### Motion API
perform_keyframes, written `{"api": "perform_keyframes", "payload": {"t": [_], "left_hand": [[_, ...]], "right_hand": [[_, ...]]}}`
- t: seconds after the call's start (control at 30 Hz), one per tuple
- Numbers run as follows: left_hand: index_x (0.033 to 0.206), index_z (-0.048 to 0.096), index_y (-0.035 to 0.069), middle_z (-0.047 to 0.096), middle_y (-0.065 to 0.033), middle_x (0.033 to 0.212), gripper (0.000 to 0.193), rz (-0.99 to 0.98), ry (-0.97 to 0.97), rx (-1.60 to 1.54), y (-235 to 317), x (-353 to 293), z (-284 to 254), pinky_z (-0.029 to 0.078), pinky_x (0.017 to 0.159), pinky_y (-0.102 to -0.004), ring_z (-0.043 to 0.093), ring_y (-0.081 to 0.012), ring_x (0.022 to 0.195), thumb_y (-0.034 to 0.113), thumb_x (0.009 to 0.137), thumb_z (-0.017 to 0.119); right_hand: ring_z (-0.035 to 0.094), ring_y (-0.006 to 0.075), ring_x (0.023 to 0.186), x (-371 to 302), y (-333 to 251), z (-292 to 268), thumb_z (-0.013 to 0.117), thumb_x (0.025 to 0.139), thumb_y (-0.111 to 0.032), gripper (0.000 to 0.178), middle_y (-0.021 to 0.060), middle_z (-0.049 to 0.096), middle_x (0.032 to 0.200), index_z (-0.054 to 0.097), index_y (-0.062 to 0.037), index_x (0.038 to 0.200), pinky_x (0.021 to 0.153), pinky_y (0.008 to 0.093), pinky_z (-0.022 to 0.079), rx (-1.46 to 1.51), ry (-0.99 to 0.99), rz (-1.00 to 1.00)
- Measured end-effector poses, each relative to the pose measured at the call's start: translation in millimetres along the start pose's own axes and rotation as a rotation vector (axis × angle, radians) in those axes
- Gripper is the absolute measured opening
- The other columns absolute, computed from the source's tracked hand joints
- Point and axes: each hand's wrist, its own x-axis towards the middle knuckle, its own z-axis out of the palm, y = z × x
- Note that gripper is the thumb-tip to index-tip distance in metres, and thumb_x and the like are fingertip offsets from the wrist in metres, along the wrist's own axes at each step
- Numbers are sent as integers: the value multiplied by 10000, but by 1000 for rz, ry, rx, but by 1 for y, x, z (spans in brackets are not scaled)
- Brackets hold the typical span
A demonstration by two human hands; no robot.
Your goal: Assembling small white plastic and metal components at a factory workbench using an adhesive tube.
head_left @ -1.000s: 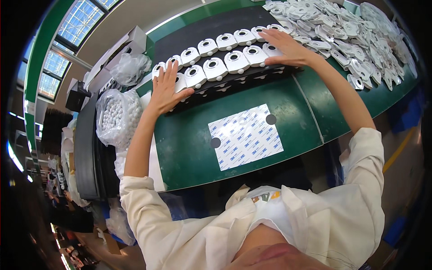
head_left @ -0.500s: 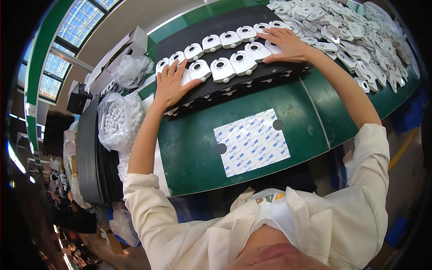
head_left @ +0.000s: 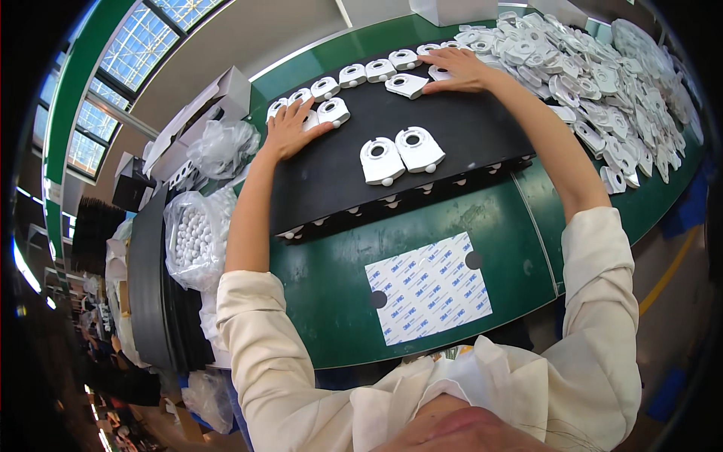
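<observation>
My left hand (head_left: 288,132), fingers spread, rests on white plastic housings at the left end of a black sheet (head_left: 467,124). Just beside its thumb is one housing with a round hole (head_left: 343,109). Over at the far right end, my right hand (head_left: 461,71) lies with fingers stretched, its thumb against a tilted housing (head_left: 410,88). Both hands partly cover the housings beneath them. A curved row of housings (head_left: 382,75) runs along the far edge. Two more housings, left (head_left: 382,170) and right (head_left: 423,154), sit side by side nearer me, each with a small white knob.
Black sheets are stacked with white parts between layers. A patterned white-and-blue sheet (head_left: 429,294) lies on the green table (head_left: 316,301). A large heap of white parts (head_left: 580,83) covers the right. To the left stand a bag of white balls (head_left: 194,233) and crumpled clear plastic (head_left: 222,147).
My hands and the outer near-row housings have shifted away from the two middle ones, which now lie apart, closer to me. The camera view has also shifted, with the table appearing lower.
</observation>
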Motion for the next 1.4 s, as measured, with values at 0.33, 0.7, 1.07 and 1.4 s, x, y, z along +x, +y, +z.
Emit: {"api": "perform_keyframes", "payload": {"t": [0.33, 0.7, 1.07, 1.4], "left_hand": [[1190, 536, 61, 468, -156, 1290, 500, 217, 297, -362, 31, 64, 0, 308, 1003, -394, 394, -320, 1224, 439, 867, 480], [1112, 594, 143, 592, -127, 1084, 338, -3, 205, -104, 78, 81, 12, 366, 889, -521, 538, -297, 1026, 347, 879, 459], [1210, 513, 89, 514, -77, 1256, 528, 590, -150, -148, 125, -74, -64, 246, 1039, -442, 447, -290, 1183, 353, 775, 655], [1083, 562, 101, 629, -116, 986, 253, 424, 67, -290, 84, 1, -20, 441, 828, -394, 585, -306, 911, 196, 851, 523]], "right_hand": [[557, 257, 982, 6, -42, -6, 648, 744, -335, 312, 101, 613, 1010, 671, -95, 943, 895, 369, 391, 219, 225, -330], [574, 278, 886, -6, -65, -15, 650, 756, -385, 330, 98, 619, 881, 665, -65, 835, 791, 365, 433, -125, 192, 41], [518, 231, 955, -109, -105, -47, 709, 715, -236, 313, 64, 595, 1001, 655, -61, 969, 845, 332, 424, 397, -19, -357], [553, 226, 848, -40, -107, -7, 615, 791, -199, 166, 34, 629, 888, 661, -85, 904, 766, 343, 436, 152, 375, -397]]}}
